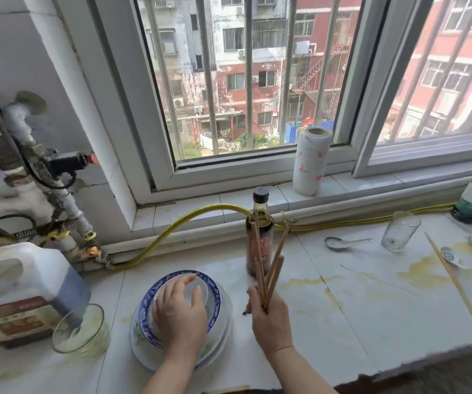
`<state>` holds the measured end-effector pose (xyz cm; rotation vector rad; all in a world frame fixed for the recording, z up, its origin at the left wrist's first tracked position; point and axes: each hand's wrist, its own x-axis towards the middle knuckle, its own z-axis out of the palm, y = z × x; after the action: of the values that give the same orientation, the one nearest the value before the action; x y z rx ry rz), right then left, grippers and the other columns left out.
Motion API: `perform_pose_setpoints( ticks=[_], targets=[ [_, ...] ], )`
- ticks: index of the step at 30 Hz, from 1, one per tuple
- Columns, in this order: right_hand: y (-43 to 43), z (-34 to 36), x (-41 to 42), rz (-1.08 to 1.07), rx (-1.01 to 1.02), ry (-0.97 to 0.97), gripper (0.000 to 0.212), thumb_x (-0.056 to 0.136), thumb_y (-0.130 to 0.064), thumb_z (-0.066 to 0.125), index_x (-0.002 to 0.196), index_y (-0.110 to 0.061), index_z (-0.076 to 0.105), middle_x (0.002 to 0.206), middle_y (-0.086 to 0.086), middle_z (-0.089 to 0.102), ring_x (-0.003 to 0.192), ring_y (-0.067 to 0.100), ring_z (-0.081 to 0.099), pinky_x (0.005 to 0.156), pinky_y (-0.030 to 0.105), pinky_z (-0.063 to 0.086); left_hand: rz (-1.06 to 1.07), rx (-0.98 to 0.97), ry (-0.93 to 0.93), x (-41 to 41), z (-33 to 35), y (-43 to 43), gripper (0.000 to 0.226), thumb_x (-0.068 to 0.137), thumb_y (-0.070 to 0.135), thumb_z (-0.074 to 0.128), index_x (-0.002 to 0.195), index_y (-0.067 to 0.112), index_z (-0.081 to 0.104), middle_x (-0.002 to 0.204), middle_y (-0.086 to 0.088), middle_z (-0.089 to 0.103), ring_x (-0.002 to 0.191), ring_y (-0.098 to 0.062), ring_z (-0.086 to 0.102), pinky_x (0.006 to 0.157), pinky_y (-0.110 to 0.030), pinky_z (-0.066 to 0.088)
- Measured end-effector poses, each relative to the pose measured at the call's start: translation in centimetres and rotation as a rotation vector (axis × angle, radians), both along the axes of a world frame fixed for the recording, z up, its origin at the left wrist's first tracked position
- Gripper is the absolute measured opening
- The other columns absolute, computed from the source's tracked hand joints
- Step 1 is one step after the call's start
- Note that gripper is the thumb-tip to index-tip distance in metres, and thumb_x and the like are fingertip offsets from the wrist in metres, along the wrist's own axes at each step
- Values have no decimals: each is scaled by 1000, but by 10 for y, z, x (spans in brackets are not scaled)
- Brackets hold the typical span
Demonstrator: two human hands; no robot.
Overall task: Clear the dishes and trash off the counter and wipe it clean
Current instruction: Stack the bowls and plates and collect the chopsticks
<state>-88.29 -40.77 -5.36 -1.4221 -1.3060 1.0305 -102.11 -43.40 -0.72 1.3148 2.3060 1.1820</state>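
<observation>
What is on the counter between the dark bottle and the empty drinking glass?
A white soup spoon lies between the dark bottle and the glass, seen in the head view.

Left hand (182, 308) flat on small white bowl (198, 288) atop stacked plates (217, 331). Right hand (270, 322) grips bundle of chopsticks (269, 260), tips up. Counter (342, 322) stained yellow; spoon (342, 242), glass (399, 231), loose chopstick (453, 282) right.

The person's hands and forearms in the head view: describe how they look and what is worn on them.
Both the left hand and the right hand are bare, with no gloves. The forearms are bare up to the frame edge; no sleeve, watch or bracelet shows. No rings are visible. Fingernails look short.
</observation>
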Motion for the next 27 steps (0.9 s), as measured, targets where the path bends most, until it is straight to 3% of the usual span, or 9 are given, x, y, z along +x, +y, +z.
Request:
perform_pose_setpoints(
  ticks=[2, 5, 8, 12, 14, 17, 23, 27],
  targets=[
    [-1, 14, 7, -16, 52, 51, 23, 94, -18, 56, 71, -14, 53, 53, -7, 47, 51, 10, 44, 54, 27, 40, -14, 36, -164, 12, 6, 3, 21, 93, 13, 52, 111, 20, 62, 112, 4, 54, 121, -20, 44, 105, -37, 32],
    [-2, 31, 39, -61, 83, 99, 35, 92, -24, 59, 60, -22, 45, 49, -11, 40, 51, 6, 33, 51, 23, 31, -39, 88, -404, 50, 13, 12, 18, 94, 11, 51, 105, 23, 58, 111, 1, 58, 112, -21, 50, 96, -36, 40],
    [1, 39, 85, -160, 7, 172, 40, 91, -30, 61, 56, -23, 41, 50, -10, 41, 52, 12, 41, 54, 29, 37, -67, 93, -600, 95, 19, 21, 13, 96, 10, 50, 104, 16, 59, 105, -5, 61, 99, -21, 54, 85, -31, 42],
    [8, 41, 162, -260, -80, 297, 32, 94, -29, 56, 67, -13, 54, 58, 1, 51, 53, 15, 51, 58, 32, 44, -98, 20, -670, 166, 22, 32, 9, 95, 14, 53, 98, 15, 61, 89, -2, 61, 76, -15, 51, 65, -31, 40],
    [11, 43, 204, -282, -112, 310, 27, 96, -26, 52, 77, -9, 59, 57, 2, 51, 49, 15, 48, 55, 33, 43, -116, -24, -711, 201, 18, 38, 9, 95, 12, 54, 97, 14, 62, 88, -1, 61, 79, -15, 52, 70, -32, 40],
    [17, 48, 267, -303, -111, 153, 22, 98, -28, 48, 88, -16, 63, 57, 1, 51, 51, 17, 48, 53, 32, 41, -143, -95, -747, 256, 10, 49, 10, 94, 10, 54, 100, 12, 62, 91, -2, 62, 84, -19, 55, 77, -32, 42],
    [38, 39, 365, -362, -128, -3, 19, 95, -34, 51, 81, -27, 62, 66, -5, 55, 65, 20, 55, 64, 37, 50, -166, -183, -821, 345, 4, 60, 8, 94, 12, 54, 98, 14, 60, 90, -3, 61, 85, -20, 55, 81, -35, 45],
    [45, 29, 400, -406, -193, -18, 21, 95, -35, 49, 83, -22, 60, 69, -2, 57, 65, 21, 55, 63, 37, 48, -149, -229, -845, 371, 4, 68, 9, 95, 12, 51, 100, 13, 59, 92, -4, 61, 83, -19, 55, 80, -36, 45]
  ],
)
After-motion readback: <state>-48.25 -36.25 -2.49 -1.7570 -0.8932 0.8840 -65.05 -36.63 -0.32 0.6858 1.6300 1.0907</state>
